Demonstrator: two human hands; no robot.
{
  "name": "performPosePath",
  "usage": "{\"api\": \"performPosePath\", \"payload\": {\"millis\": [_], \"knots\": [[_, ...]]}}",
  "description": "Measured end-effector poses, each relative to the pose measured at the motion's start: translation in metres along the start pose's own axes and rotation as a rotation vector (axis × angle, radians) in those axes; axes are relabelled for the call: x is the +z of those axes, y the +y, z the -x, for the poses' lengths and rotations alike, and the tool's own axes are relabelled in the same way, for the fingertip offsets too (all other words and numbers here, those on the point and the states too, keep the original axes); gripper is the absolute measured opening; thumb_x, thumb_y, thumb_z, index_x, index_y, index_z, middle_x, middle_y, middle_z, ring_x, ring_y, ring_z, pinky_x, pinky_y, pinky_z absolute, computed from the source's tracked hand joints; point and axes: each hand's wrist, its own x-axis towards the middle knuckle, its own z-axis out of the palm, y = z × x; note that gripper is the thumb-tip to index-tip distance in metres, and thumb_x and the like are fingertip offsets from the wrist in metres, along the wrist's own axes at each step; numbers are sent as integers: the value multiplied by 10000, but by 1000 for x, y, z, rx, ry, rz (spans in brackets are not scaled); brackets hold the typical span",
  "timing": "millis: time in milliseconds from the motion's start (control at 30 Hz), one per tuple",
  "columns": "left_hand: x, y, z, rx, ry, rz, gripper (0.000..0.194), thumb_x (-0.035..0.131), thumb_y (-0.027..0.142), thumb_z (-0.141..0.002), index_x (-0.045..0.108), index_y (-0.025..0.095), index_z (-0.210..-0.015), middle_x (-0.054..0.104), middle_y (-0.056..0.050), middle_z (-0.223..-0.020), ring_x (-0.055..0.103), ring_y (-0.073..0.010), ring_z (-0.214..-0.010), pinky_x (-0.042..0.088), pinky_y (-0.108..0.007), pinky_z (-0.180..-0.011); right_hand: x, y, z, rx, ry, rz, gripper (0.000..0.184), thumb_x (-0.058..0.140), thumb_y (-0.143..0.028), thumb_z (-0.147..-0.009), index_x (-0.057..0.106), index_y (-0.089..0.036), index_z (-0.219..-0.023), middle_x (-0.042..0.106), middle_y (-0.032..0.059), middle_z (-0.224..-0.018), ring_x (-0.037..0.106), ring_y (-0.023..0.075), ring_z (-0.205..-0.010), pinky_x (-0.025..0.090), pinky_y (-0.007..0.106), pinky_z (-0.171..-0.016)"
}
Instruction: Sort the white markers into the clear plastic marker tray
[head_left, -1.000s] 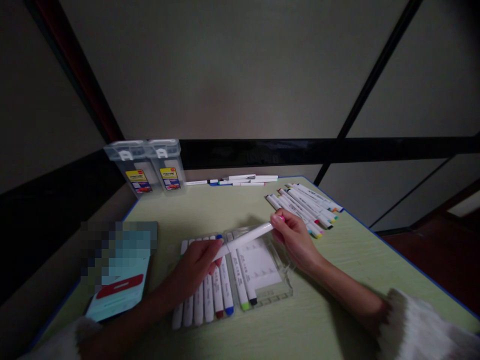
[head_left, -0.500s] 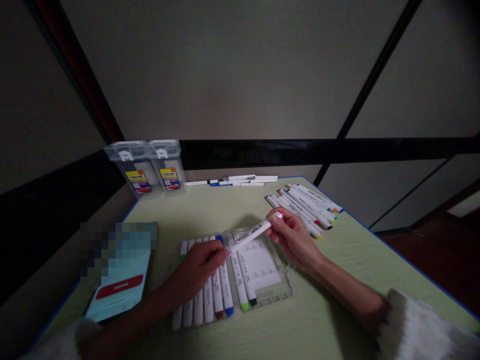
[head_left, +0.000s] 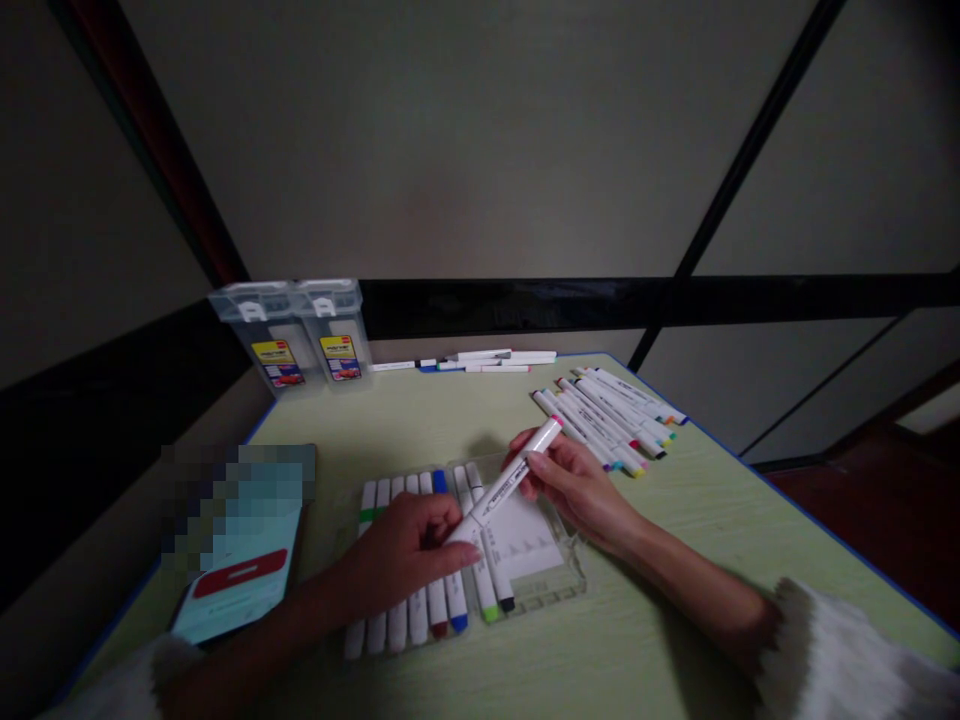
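Both my hands hold one white marker (head_left: 514,476) with a pink end, slanted over a clear plastic case (head_left: 551,580). My right hand (head_left: 574,485) grips its upper half with fingers curled round it. My left hand (head_left: 409,550) pinches its lower end, resting on a row of several white markers (head_left: 409,610) lying in the case's left half. Two more markers (head_left: 489,580) lie in the right half beside a white printed card (head_left: 521,540).
A group of several loose markers (head_left: 607,415) lies at the right of the green table (head_left: 637,640). More markers (head_left: 487,360) lie along the far edge. Two clear boxes (head_left: 296,335) with yellow labels stand at the back left. A phone (head_left: 240,570) lies at the left.
The marker has swung from nearly level to steeper and come down toward the case. My left hand slid nearer along the marker row; my right hand moved slightly left.
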Motion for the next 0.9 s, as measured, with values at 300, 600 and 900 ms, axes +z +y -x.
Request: {"api": "performPosePath", "payload": {"millis": [300,600,900], "knots": [[1,0,1,25,-37,-4,154,551,274,-681,493,160,-595,323,80,-516,295,-81,-487,224,-192,-462,2,-1,0,63,26,-97,372,611,-320,-683,512,-191,-1018,562,6,-726,421,85,-521,349,242,-519],[2,-1,0,37,-14,-36,109,561,246,-686,575,143,-651,338,83,-483,317,-72,-456,224,-183,-445,0,1,0,5,172,0,249,562,-327,-720,486,-199,-919,471,-59,-520,357,76,-422,239,198,-391],[1,6,2,35,37,-81,86,531,226,-706,566,151,-728,407,63,-547,374,-85,-494,279,-180,-461,-1,8,4,-194,175,632,136,396,-312,-829,435,-194,-774,484,-12,-631,408,104,-521,311,230,-471]]}}
